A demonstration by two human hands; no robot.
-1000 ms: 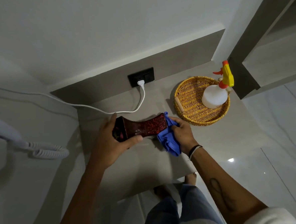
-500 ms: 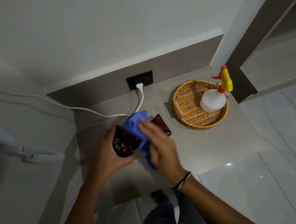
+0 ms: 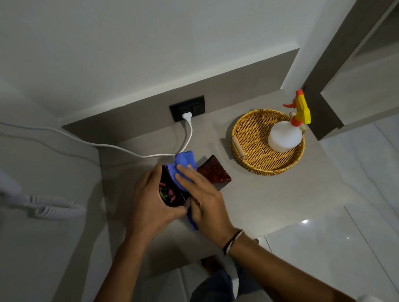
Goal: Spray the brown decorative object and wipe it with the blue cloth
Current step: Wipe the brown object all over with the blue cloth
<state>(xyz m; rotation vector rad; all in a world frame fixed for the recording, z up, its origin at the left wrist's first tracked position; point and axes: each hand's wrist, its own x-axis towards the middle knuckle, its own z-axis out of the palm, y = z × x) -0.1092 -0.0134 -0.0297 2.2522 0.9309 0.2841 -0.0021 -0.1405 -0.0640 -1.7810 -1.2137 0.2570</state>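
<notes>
The brown decorative object [image 3: 215, 174] is a dark, glossy, red-speckled piece lying over the grey counter [image 3: 278, 192], its patterned end turned toward me. My left hand [image 3: 150, 203] grips that near end. My right hand [image 3: 205, 202] presses the blue cloth [image 3: 184, 162] onto the object's middle, and the cloth bunches above my fingers and hangs out below my palm. The middle of the object is hidden under cloth and hand. A white spray bottle [image 3: 285, 136] with a yellow and orange trigger stands in the wicker basket [image 3: 251, 136] to the right.
A white plug and cable [image 3: 189, 128] run from the black wall socket [image 3: 187, 108] leftward across the counter's back. A white coiled-cord handset [image 3: 47, 206] hangs on the left wall. The counter's front edge is near my legs, with glossy floor tiles to the right.
My right hand has carried the blue cloth from the object's right end to its middle and left part. The object has turned, its right end now uncovered. The view shifted slightly.
</notes>
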